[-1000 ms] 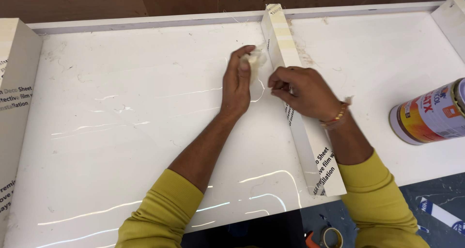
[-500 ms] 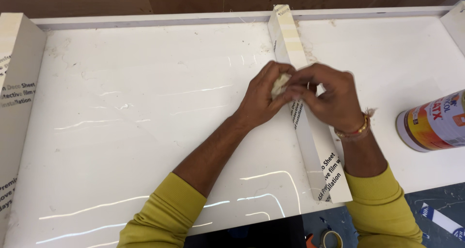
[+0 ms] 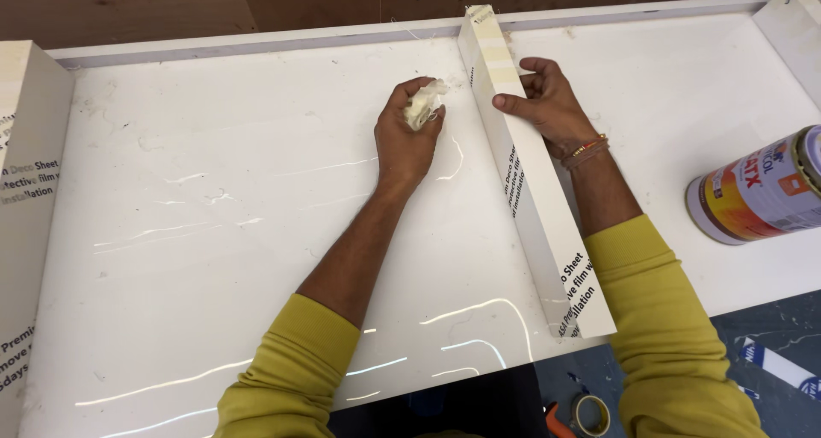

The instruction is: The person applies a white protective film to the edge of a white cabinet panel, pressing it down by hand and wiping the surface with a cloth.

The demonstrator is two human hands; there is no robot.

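Observation:
My left hand (image 3: 409, 139) is closed around a crumpled cream-coloured wad (image 3: 423, 106) and rests on the glossy white panel (image 3: 214, 207), just left of an upright white divider board (image 3: 523, 173). My right hand (image 3: 547, 104) grips that divider from its right side, thumb over the top edge and fingers behind it. The divider stands on edge and runs from the back rail toward me, with pale tape strips near its far end. Both forearms wear mustard-yellow sleeves.
A tin can (image 3: 757, 190) with a colourful label lies on its side at the right. A white side board (image 3: 26, 190) stands at the left edge, another (image 3: 791, 27) at the far right. A tape roll (image 3: 592, 414) lies on the floor below.
The hands, which met at the divider half a second ago, have separated. My left hand carried the wad left onto the panel; my right hand moved to the divider's right side and grips it.

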